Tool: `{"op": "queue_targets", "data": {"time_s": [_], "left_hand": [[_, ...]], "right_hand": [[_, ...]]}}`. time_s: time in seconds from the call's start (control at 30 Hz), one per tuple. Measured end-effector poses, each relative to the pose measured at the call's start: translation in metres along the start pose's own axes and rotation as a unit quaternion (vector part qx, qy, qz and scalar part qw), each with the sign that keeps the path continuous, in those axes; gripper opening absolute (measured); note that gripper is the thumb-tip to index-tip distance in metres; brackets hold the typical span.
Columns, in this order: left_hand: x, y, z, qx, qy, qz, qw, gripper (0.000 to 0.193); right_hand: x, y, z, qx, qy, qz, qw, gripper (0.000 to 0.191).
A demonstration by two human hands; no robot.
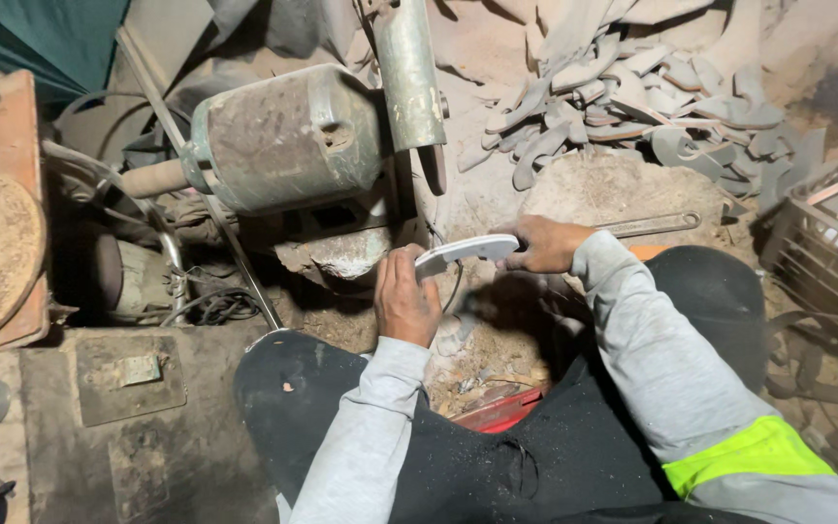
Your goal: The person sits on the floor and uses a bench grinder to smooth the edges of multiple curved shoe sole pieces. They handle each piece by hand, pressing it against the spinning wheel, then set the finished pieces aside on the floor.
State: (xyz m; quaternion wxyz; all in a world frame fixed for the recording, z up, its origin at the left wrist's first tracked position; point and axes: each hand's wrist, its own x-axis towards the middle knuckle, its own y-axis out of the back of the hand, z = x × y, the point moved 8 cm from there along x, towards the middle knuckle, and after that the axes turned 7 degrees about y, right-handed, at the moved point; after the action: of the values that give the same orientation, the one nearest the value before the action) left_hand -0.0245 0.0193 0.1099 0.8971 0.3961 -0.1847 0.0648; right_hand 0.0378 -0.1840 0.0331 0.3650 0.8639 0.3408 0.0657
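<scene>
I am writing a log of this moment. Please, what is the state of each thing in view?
Curved metal blade: held at both ends.
Left hand: closed on blade.
Right hand: closed on blade.
Grinder motor: dusty, rusted.
Pile of blades: loose heap.
Crate: partly filled.

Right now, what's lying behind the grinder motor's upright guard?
Behind the guard lies a heap of curved metal blanks on dusty ground. The guard covers the grinding wheel except its lower edge.

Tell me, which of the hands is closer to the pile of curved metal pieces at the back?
The right hand. It grips one end of the pale blade just below the pile of curved metal pieces; the left hand holds the other end, farther away.
</scene>
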Motion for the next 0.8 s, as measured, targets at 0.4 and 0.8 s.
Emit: {"op": "queue_targets", "data": {"time_s": [0.4,0.8], "left_hand": [[-0.025,0.019,0.025,0.055,-0.074,0.067,0.993,0.03],[-0.023,0.003,0.015,0.03,-0.008,-0.008,0.999,0.029]], "right_hand": [[-0.012,-0.005,-0.023,0.012,0.014,-0.034,0.999,0.038],[-0.017,0.002,-0.031,0.065,0.034,-0.003,0.997,0.035]]}}
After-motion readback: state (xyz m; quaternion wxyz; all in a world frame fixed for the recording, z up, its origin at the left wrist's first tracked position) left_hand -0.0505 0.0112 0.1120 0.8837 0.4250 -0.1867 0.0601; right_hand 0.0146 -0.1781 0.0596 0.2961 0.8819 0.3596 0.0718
